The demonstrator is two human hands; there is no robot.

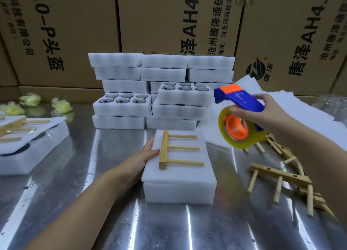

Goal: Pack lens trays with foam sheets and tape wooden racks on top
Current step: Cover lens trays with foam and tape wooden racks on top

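Tape dispenser (242,101) gripped in right hand (262,112), raised to right of wooden rack (178,150); rack spine laid near-to-far, pegs pointed right. Tray (180,191) steadied by flat, straight-fingered left hand (142,155).

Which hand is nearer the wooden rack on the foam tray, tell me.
Left. The left hand touches the left edge of the foam tray, just beside the wooden rack; the right hand holds the tape dispenser in the air, up to its right.
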